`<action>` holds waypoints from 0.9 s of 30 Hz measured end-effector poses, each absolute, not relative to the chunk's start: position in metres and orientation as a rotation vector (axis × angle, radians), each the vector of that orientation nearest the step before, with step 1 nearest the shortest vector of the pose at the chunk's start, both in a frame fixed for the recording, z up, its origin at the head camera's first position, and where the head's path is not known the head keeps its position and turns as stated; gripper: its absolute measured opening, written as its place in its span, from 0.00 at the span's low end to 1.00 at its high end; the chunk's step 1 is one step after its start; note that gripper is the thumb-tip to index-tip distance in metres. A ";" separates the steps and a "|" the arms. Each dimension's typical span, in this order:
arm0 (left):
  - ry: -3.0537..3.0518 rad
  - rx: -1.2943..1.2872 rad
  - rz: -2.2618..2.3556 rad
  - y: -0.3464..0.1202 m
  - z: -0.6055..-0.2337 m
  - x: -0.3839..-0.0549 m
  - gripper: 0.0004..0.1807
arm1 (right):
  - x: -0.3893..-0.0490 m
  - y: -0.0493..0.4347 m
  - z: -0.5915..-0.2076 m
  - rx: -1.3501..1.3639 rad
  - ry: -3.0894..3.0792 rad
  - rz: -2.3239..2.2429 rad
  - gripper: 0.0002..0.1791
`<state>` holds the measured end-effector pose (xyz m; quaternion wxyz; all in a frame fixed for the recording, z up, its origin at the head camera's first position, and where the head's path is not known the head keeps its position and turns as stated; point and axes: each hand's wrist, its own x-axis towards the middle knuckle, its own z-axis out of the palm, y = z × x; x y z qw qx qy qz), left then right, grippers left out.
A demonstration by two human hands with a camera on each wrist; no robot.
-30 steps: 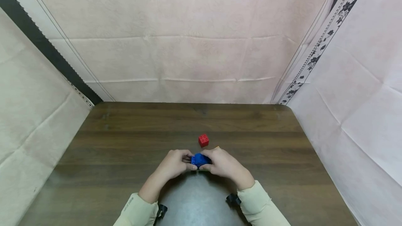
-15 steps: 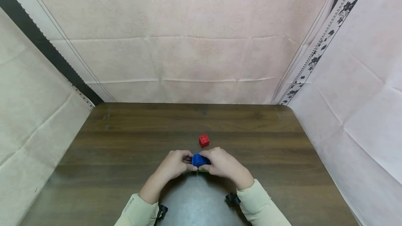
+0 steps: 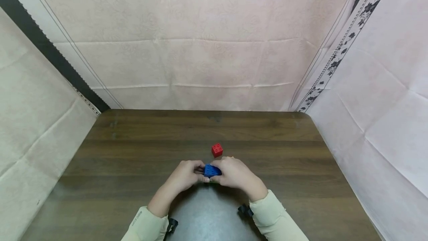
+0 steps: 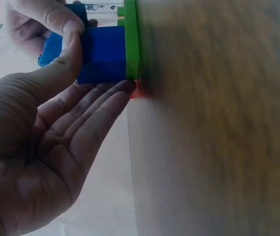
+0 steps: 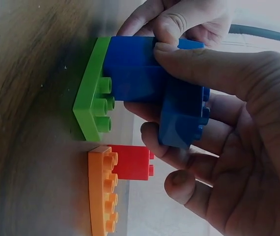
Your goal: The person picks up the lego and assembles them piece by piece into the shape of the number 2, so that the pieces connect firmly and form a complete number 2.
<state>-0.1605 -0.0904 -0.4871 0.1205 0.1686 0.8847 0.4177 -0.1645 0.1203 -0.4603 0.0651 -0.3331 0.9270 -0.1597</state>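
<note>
Blue bricks (image 5: 137, 69) stacked on green plate (image 5: 90, 101), upper one overhanging green studs; stack between both hands, near table (image 3: 133, 151) surface, contact unclear. Left hand (image 3: 187, 174) grips blue stack, thumb against near side, fingers on far side. Right hand (image 3: 235, 173) pinches blue stack too, thumb pressed near left thumb. Orange plate (image 5: 97, 191), studs up, beside green, apart. Red brick (image 3: 217, 150) just beyond hands. Pale sleeves (image 3: 145, 224), black wrist straps (image 3: 172, 226). Light patterned cloth (image 3: 200, 62) behind table.
</note>
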 end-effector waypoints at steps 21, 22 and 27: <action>2.676 0.722 1.047 -0.093 -0.487 -0.155 0.19 | -0.162 0.118 -0.458 -0.921 2.725 -0.610 0.12; 2.666 0.735 1.073 -0.093 -0.486 -0.155 0.19 | -0.162 0.118 -0.458 -0.921 2.725 -0.614 0.13; 2.645 0.762 1.143 -0.094 -0.480 -0.154 0.16 | -0.163 0.118 -0.458 -0.925 2.727 -0.620 0.13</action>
